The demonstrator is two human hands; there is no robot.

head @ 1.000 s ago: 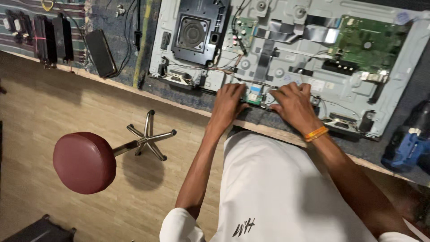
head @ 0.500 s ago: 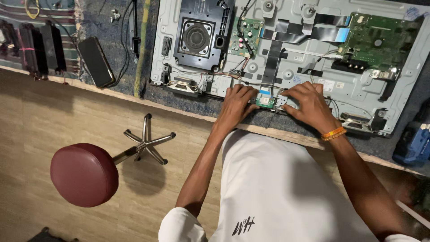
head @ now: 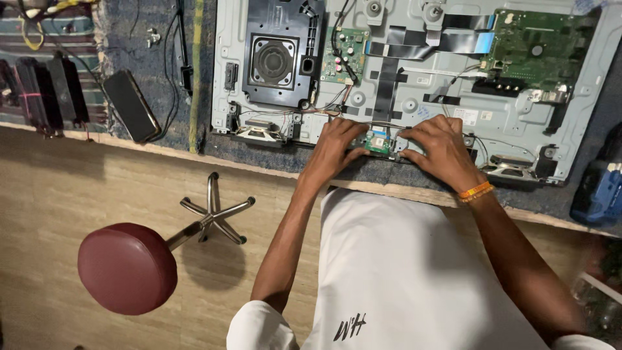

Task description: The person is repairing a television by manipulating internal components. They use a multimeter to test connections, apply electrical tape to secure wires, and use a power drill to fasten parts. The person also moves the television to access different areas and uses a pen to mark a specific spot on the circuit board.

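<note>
Lighting even and moderately bright, soft, apparently from overhead. Metal chassis [head: 583,104] shows mild sheen, no hard glare. Stool [head: 127,268] casts a diffuse shadow on the wooden floor [head: 65,188] to its right. Focus sharp at centre; slight softness and dimming at the right edge, where the blue tool [head: 599,191] sits in shade. Wide-angle bend visible along the bench edge [head: 162,150].

Your left hand [head: 337,146] and right hand [head: 444,149] have closed in on the small green board [head: 378,141], which showed more fully between them a second ago. Your view has swung left: the red stool [head: 127,268] now sits farther right in frame.
</note>
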